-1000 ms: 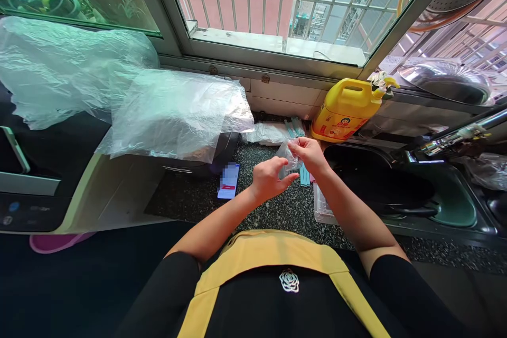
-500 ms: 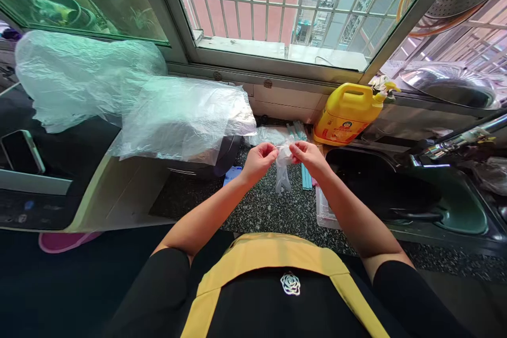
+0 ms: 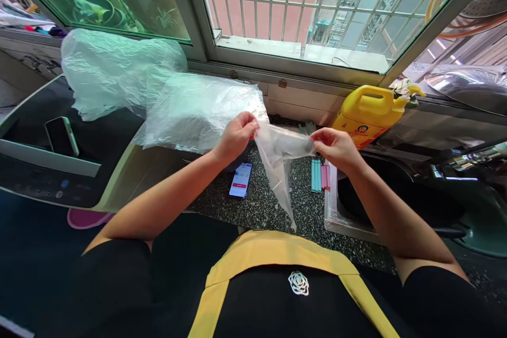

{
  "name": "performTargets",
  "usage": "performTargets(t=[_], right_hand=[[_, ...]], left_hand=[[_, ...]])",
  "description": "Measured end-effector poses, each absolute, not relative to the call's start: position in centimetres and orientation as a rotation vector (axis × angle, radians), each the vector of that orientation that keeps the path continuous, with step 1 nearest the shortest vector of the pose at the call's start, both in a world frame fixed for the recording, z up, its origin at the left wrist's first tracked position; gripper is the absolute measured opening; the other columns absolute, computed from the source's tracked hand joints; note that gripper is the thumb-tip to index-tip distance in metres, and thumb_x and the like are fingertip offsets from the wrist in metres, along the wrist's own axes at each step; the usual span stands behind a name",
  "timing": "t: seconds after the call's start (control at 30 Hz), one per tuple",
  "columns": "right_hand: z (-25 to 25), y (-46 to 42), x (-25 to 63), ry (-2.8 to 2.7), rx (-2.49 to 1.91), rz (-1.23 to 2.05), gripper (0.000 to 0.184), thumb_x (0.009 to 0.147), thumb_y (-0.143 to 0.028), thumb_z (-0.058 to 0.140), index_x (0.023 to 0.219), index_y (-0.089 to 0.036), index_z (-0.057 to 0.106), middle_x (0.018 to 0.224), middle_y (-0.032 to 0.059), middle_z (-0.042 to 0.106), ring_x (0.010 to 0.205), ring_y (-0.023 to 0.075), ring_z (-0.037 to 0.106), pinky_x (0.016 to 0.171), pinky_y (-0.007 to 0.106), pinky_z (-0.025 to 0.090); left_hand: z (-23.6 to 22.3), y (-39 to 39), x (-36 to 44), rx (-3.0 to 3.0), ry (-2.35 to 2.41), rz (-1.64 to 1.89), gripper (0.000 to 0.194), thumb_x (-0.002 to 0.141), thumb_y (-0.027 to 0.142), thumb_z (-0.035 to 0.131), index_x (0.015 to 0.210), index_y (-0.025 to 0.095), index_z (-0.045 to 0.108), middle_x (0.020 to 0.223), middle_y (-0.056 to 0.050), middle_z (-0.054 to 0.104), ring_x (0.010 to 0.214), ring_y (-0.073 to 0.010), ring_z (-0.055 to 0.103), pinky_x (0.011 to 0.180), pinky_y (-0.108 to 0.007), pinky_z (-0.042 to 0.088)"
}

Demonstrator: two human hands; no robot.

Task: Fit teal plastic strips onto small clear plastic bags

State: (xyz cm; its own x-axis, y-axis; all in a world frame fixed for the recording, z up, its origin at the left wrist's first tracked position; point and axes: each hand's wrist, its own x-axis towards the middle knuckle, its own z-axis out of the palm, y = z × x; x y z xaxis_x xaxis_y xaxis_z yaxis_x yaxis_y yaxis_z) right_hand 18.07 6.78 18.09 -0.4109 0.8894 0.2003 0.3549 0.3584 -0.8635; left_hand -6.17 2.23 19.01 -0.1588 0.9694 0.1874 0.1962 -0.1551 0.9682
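Both my hands hold a thin clear plastic bag [image 3: 279, 161] stretched out above the speckled counter [image 3: 273, 211]. My left hand [image 3: 236, 136] pinches the bag's left top corner. My right hand [image 3: 335, 149] pinches its right top corner. The bag hangs down between them to a point near my yellow apron. Under the bag a phone [image 3: 240, 180] with a lit screen lies on the counter. Several teal and pink sticks [image 3: 319, 174] lie just below my right hand.
Large crumpled plastic sheets [image 3: 166, 95] cover an appliance at the left, where a second phone [image 3: 62, 136] rests. A yellow jug [image 3: 368, 112] stands by the window. A clear tray [image 3: 336, 216] borders the dark sink [image 3: 415, 206] at the right.
My hands have moved apart and up, and the small crumpled bag has unfolded into a wide stretched sheet. The view has shifted left.
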Motion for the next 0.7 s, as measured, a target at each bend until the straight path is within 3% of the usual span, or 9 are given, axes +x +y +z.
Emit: performTargets(t=[0.13, 0.27, 0.47, 0.57, 0.7], right_hand=[[19.7, 8.6, 16.5, -1.971, -0.943, 0.796, 0.009, 0.073, -0.024, 0.055, 0.076, -0.017, 0.061, 0.067, 0.0000, 0.057, 0.061, 0.0102, 0.052, 0.055, 0.026, 0.042], [20.3, 12.3, 13.0, -2.009, -0.854, 0.661, 0.020, 0.084, -0.035, 0.048, 0.088, -0.017, 0.057, 0.074, 0.0005, 0.057, 0.068, 0.0104, 0.057, 0.061, 0.025, 0.046], [21.8, 19.7, 6.2, -2.030, -0.749, 0.548, 0.037, 0.091, -0.045, 0.035, 0.101, -0.015, 0.052, 0.078, 0.0005, 0.054, 0.078, 0.0123, 0.061, 0.068, 0.026, 0.048], [23.0, 22.5, 3.0, -2.035, -0.710, 0.565, 0.037, 0.090, -0.045, 0.037, 0.097, -0.012, 0.053, 0.074, 0.0001, 0.052, 0.074, 0.0125, 0.061, 0.067, 0.027, 0.049], [24.1, 25.2, -0.9, -2.067, -0.684, 0.572, 0.032, 0.088, -0.041, 0.044, 0.090, -0.011, 0.055, 0.071, 0.0003, 0.051, 0.073, 0.0137, 0.060, 0.068, 0.029, 0.049]], left_hand=[[20.2, 3.1, -8.4, 1.467, 1.645, 1.349, 0.015, 0.084, 0.029, 0.040, 0.087, 0.017, 0.047, 0.068, -0.002, 0.055, 0.066, -0.0116, 0.057, 0.059, -0.024, 0.043], [22.2, 4.5, -10.5, 1.465, 1.848, 1.344, 0.031, 0.089, 0.044, 0.030, 0.099, 0.017, 0.042, 0.067, -0.001, 0.050, 0.071, -0.0155, 0.059, 0.059, -0.027, 0.043], [26.3, 7.0, -14.8, 1.361, 1.886, 1.560, 0.028, 0.082, 0.048, 0.048, 0.082, 0.021, 0.040, 0.053, 0.004, 0.037, 0.044, -0.0075, 0.039, 0.044, -0.026, 0.035], [27.6, 8.2, -17.5, 1.383, 1.933, 1.564, 0.029, 0.079, 0.046, 0.055, 0.074, 0.022, 0.039, 0.046, 0.007, 0.032, 0.041, -0.0060, 0.030, 0.041, -0.025, 0.030], [28.5, 9.8, -21.3, 1.453, 2.045, 1.524, 0.028, 0.076, 0.040, 0.061, 0.069, 0.021, 0.044, 0.044, 0.007, 0.036, 0.045, -0.0055, 0.029, 0.045, -0.024, 0.026]])
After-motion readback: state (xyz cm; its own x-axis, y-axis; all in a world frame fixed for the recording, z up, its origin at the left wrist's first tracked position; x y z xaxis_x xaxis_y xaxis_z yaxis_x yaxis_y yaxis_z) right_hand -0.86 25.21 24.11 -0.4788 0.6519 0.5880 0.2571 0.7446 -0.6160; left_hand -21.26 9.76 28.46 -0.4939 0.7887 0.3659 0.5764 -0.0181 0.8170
